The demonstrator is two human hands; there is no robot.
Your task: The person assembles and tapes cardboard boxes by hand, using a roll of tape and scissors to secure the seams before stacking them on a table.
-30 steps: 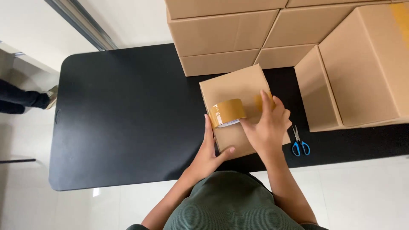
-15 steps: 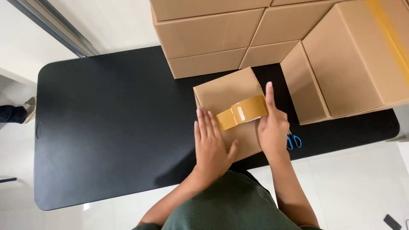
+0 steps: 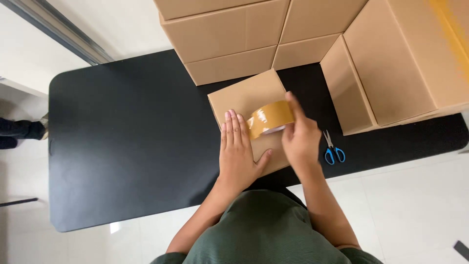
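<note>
A small cardboard box [image 3: 246, 95] lies on the black table [image 3: 122, 137] in front of me. My left hand [image 3: 238, 156] rests flat on the box's near left part, fingers together and pointing away. My right hand [image 3: 300, 137] grips a roll of brown packing tape [image 3: 270, 117] held on its edge over the box top. The tape roll sits just right of my left fingertips. Blue-handled scissors [image 3: 333, 149] lie on the table just right of my right hand.
Stacked cardboard boxes [image 3: 234, 34] line the table's far edge. A large open-flapped carton [image 3: 395, 63] stands at the right. White tiled floor surrounds the table. Another person's dark shoes [image 3: 19, 132] are at the far left.
My left hand stays flat on the box, while my right hand has shifted its hold on the tape roll over the box top. The camera view has shifted.
</note>
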